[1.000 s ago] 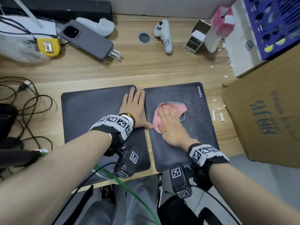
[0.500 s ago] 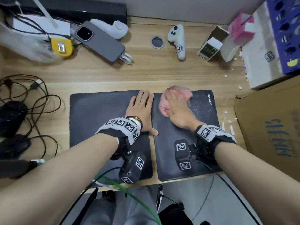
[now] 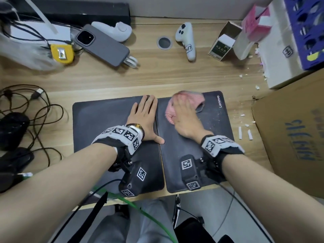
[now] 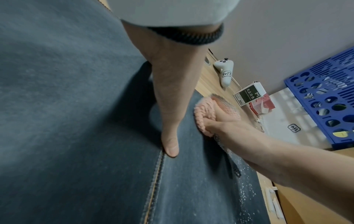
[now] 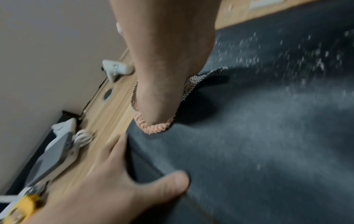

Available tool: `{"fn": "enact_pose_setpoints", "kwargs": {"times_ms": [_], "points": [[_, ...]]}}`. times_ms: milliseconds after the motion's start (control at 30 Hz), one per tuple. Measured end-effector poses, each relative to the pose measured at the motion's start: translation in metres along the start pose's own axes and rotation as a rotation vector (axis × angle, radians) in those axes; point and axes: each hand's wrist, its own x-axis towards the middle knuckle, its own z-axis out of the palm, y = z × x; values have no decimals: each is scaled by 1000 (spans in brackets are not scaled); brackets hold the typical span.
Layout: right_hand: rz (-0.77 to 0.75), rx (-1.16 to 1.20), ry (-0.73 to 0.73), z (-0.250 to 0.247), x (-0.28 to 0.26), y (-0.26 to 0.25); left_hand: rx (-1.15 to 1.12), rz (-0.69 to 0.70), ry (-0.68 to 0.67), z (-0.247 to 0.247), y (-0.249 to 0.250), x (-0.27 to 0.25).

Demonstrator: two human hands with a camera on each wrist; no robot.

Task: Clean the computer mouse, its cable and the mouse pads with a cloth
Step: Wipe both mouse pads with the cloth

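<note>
1. Two dark mouse pads lie side by side on the wooden table (image 3: 157, 79), long edges touching: the left mouse pad (image 3: 101, 123) and the right mouse pad (image 3: 215, 127), which carries a Lenovo mark at its far right corner.
2. The left hand (image 3: 145, 118) lies flat on the right part of the left mouse pad, fingers straight and together, thumb spread so that its tip reaches the seam between the pads. Its grip is slack and holds nothing; it only presses the pad down.
3. The right hand (image 3: 185, 120) lies palm down on the pink cloth (image 3: 192, 99), which sits bunched at the far left part of the right mouse pad. The fingers press on top of the cloth; the views do not settle whether they curl round it, so I cannot tell how tight that grip is.
4. White specks (image 3: 216, 120) are scattered over the right part of the right mouse pad, beside the cloth.
5. The computer mouse (image 3: 12, 128), black, sits at the left edge of the table, well apart from the pads, with its dark cable (image 3: 43, 109) looped loosely around it.
6. Behind the pads lie a grey phone (image 3: 103, 44), a white controller (image 3: 186, 39) and a small open carton (image 3: 222, 44).
7. A cardboard box (image 3: 291, 137) stands at the right, with white scraps (image 3: 244, 133) on the table beside it.
</note>
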Motion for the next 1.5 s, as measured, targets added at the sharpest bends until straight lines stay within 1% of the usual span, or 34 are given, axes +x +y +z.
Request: {"fn": "enact_pose_setpoints", "kwargs": {"times_ms": [33, 67, 100, 133, 167, 233, 300, 367, 433, 467, 500, 533, 633, 667, 700, 800, 867, 1000, 1133, 1367, 1500], "points": [[-42, -16, 22, 8, -1, -9, 4, -3, -4, -1, 0, 0], [-86, -21, 74, 13, -4, -14, 10, -4, -6, -1, 1, 0], [-129, 3, 137, 15, -6, -14, 13, -7, -8, -2, 2, -1], [-138, 65, 203, 8, -11, -12, 13, -8, -11, -2, 2, -1], [-107, 145, 266, 0, -13, -4, 11, -8, -15, -3, 3, -2], [5, 248, 382, -23, -16, 13, 0, -6, -25, -3, 3, -1], [108, 280, 521, -46, -11, 31, -6, -7, -34, -3, 3, -1], [233, 222, 598, -64, -1, 47, -9, -10, -38, -3, 3, 0], [319, 89, 621, -75, 9, 54, -10, -11, -36, -2, 2, 0], [349, 12, 616, -77, 10, 56, -11, -7, -37, -2, 3, 1], [365, -49, 578, -75, 14, 58, -16, -7, -37, -1, 2, 1], [349, -70, 516, -71, 16, 60, -21, -11, -34, -1, 2, 1], [260, 48, 250, -45, 14, 69, -20, -12, -37, 0, 1, 2], [237, 85, 197, -41, 11, 72, -20, -12, -36, 0, 1, 2], [222, 123, 174, -39, 7, 74, -20, -13, -34, 0, 2, 2], [212, 245, 141, -37, -3, 80, -26, -14, -38, -1, 3, 1], [203, 302, 145, -30, -12, 81, -19, -21, -55, -2, 4, 1], [168, 308, 186, 2, -45, 76, 42, -7, -76, -6, 8, 1], [140, 337, 217, 28, -87, 67, 114, 44, -49, -8, 16, 0], [201, 380, 168, 80, -177, 51, 124, 53, -79, -6, 21, -2], [240, 379, 159, 95, -211, 41, 135, 47, -93, -7, 25, -3]]}}
